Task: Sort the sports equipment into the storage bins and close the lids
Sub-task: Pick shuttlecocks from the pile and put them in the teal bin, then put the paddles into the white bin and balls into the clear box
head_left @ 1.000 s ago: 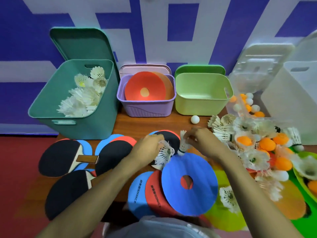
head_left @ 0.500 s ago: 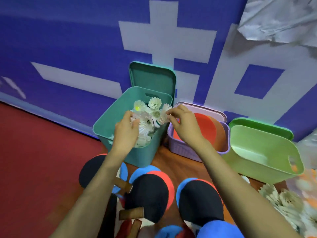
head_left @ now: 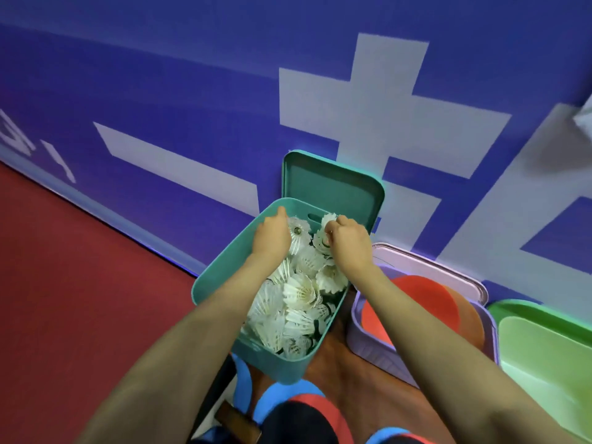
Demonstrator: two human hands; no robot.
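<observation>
1. Fingers [head_left: 333, 225] of the right hand [head_left: 350, 248] are curled together, pinching the feather skirt of a white shuttlecock [head_left: 330, 216] just above the far end of the heap. The left hand [head_left: 272, 240] shows only its back, with one digit lying on the bin's far-left rim. I cannot tell whether its other fingers grip the second shuttlecock [head_left: 299, 233] beside it.
2. A blue wall [head_left: 160, 91] with pale blocks fills the background, and a red floor [head_left: 80, 299] lies to the left.
3. The teal bin [head_left: 221, 283] stands on the wooden tabletop [head_left: 346, 376] against the wall, with both hands inside its far end. Its teal lid [head_left: 333, 187] leans upright behind it, off the bin.
4. The green bin [head_left: 544, 363] at the far right looks empty in the part that shows.
5. The purple bin [head_left: 368, 347] sits between the teal and green bins and holds flat discs [head_left: 416, 302] in red and orange.
6. Table tennis paddles [head_left: 304, 421] lie on the tabletop at the near edge, unsorted.
7. The heap of shuttlecocks [head_left: 301, 293] fills the teal bin well up its walls.
8. Step in hand, as I judge it: dropping shuttlecocks into their bin.
9. The next move calls for parting the right-hand fingers so the pinched shuttlecock falls on the heap, not over the rim. Both hands should then lift out without dragging feathers along. The paddles are unsorted and no lid in view is closed, so the task looks far from done.
</observation>
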